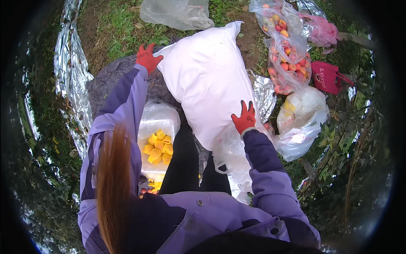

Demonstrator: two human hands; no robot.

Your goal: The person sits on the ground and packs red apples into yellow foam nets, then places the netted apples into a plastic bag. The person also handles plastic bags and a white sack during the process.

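A big white cloth-like sheet or sack [211, 79] lies spread before me, over a grey blanket [109, 79]. My left hand [148, 58], in a red glove, is at its upper left corner with fingers apart; whether it touches the corner is unclear. Over the lower right edge is my right hand [245, 118], gloved in red with dark fingertips, fingers spread and nothing seen in them. Clear plastic [230, 143] shows below the white piece. Left of my legs, a foam box lined with plastic [158, 119] holds several yellow foam fruit nets [158, 147].
Clear bags of red apples [287, 63] lie at the upper right, beside a red bag [326, 77] and a pink plastic bag [323, 30]. A full whitish plastic bag [301, 120] sits at right. Silver foil [71, 63] runs along the left; clear plastic [177, 12] lies at the top.
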